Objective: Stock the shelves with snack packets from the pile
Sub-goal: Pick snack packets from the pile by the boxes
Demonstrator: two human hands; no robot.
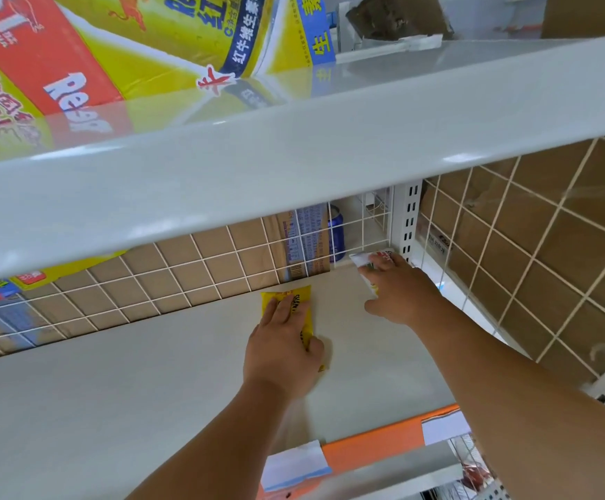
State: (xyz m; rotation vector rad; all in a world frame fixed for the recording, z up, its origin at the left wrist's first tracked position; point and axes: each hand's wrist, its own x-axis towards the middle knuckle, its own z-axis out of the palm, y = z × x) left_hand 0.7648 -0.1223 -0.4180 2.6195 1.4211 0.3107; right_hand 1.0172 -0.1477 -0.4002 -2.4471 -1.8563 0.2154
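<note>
- An orange strip (373,445) with white labels runs along the front edge of the shelf (149,373).
- My left grip (283,342) lies flat on a yellow packet (295,293) in the middle of the shelf, fingers stretched over it, pressing rather than clasping.
- My right grip (404,290) covers a white packet (362,260) in the far right corner, beside the slotted post (407,218). I cannot tell whether it clasps it.
- A wire grid (185,268) closes the back edge.
- Red and yellow boxes (77,59) stand on the upper shelf (294,157).
</note>
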